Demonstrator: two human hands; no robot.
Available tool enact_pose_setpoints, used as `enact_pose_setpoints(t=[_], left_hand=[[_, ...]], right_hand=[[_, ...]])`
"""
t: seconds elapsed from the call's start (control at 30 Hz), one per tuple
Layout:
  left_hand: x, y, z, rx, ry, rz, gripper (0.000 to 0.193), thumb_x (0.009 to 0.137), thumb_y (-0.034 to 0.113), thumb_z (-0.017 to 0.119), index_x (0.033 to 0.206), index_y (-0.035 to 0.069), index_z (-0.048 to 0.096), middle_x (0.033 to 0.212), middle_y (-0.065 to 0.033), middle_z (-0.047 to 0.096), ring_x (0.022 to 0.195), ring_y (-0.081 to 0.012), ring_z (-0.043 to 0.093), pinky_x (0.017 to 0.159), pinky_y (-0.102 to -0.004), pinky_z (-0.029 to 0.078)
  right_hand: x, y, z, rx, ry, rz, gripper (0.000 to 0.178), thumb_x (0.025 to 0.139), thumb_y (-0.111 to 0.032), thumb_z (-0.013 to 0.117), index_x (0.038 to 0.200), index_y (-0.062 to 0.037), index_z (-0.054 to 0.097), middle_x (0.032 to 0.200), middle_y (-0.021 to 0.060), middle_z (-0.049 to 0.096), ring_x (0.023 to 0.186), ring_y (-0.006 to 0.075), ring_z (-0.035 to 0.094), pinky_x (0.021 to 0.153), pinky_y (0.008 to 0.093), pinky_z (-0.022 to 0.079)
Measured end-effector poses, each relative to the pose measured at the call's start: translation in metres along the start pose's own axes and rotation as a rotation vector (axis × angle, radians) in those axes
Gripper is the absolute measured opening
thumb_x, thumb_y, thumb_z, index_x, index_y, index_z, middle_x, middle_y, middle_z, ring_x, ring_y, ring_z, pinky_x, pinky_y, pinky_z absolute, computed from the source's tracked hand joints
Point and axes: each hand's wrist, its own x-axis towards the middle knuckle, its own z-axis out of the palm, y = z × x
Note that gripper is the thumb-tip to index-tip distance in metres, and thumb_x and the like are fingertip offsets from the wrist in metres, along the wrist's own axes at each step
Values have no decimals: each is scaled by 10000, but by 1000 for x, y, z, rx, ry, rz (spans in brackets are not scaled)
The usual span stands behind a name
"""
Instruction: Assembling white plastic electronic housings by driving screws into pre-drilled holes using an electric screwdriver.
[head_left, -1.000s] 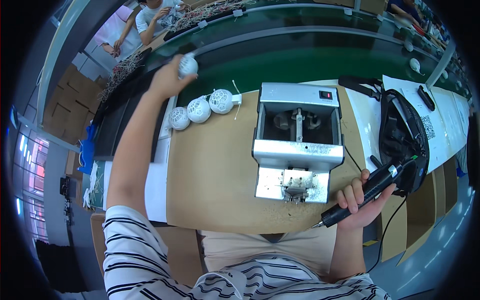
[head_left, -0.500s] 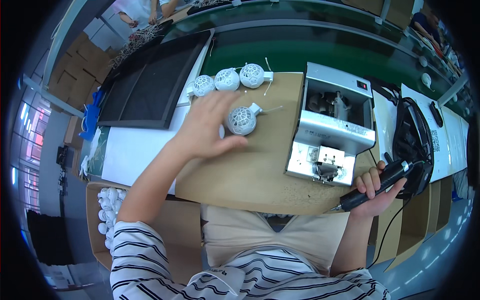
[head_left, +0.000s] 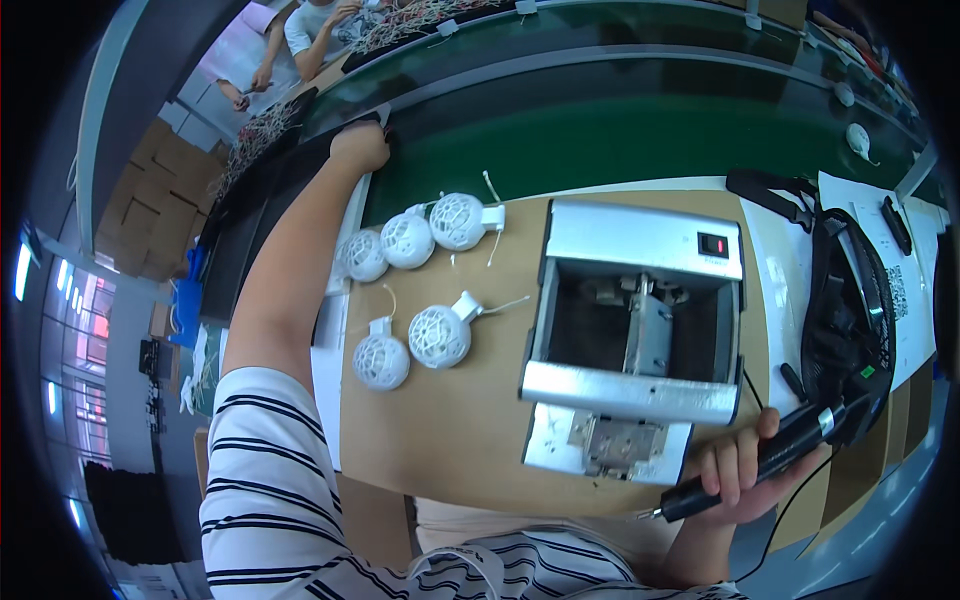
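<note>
My left hand (head_left: 362,148) reaches to the far left, its fingers curled round the far corner of a flat black tray (head_left: 290,185); part of the grip is hidden. In my right hand (head_left: 745,475), at the lower right, is a black corded electric screwdriver (head_left: 775,455), its bit pointing left. Several white lattice balls with square necks and thin wires lie on the brown board (head_left: 450,430). A back row holds three, including one ball (head_left: 460,222) by the board's far edge. Nearer lie a ball (head_left: 440,336) and another ball (head_left: 381,361).
A silver screw-feeder-like machine (head_left: 635,395) with a red switch stands right of the balls. Beyond it are a black bag (head_left: 840,310) and white sheets. A green conveyor belt (head_left: 600,130) runs across the back. Two people work at the far left near piled wires (head_left: 400,25).
My left hand has moved from over the balls to the black tray's far corner. One more ball shows beside the near one. My right hand still holds the screwdriver; the view has shifted.
</note>
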Motion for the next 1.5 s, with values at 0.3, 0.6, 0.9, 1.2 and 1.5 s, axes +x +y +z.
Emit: enact_pose_setpoints(t=[0.3, 0.6, 0.9, 1.2, 1.5], left_hand=[[28, 16, 3, 114, -83, -116, 276, 866, 135, 581, 1063, 32, 743, 1057, -189, 729, 925, -362, 703, 828, -450, 561], [49, -27, 39, 324, 587, 347, 286, 866, 113, 577, 1102, 40, 722, 980, -191, 717, 924, -351, 684, 834, -443, 542], [5, 44, -34, -149, 187, 358, 183, 823, 72, 616, 999, 44, 662, 988, -110, 711, 962, -305, 655, 889, -367, 481], [-84, 129, -123, -167, 1089, 956, 193, 761, 16, 679, 930, 87, 619, 854, -44, 624, 765, -197, 554, 787, -331, 448], [108, 20, -130, -39, 924, -34, 458, 860, 386, 700, 1103, 1, 651, 994, -179, 682, 872, -338, 687, 748, -451, 552]], right_hand=[[0, 0, -2, -23, 58, 3, 597, 1038, -637, 358, 1188, -75, 493, 619, 28, 584, 433, 149, 568, 450, 325, 496], [-5, -4, -6, -9, 88, -1, 729, 976, -767, 289, 1195, -96, 472, 677, 82, 645, 487, 224, 647, 483, 376, 556], [-4, -1, -1, 9, 143, 17, 738, 974, -768, 300, 1193, -87, 483, 662, 87, 629, 482, 222, 641, 476, 378, 544], [5, 3, 12, -109, 151, 7, 642, 1022, -680, 332, 1155, -77, 506, 570, 7, 529, 415, 129, 550, 430, 320, 498], [3, 6, 8, -55, 106, 4, 692, 1001, -714, 347, 1172, -66, 516, 586, 17, 548, 420, 139, 550, 432, 328, 495]])
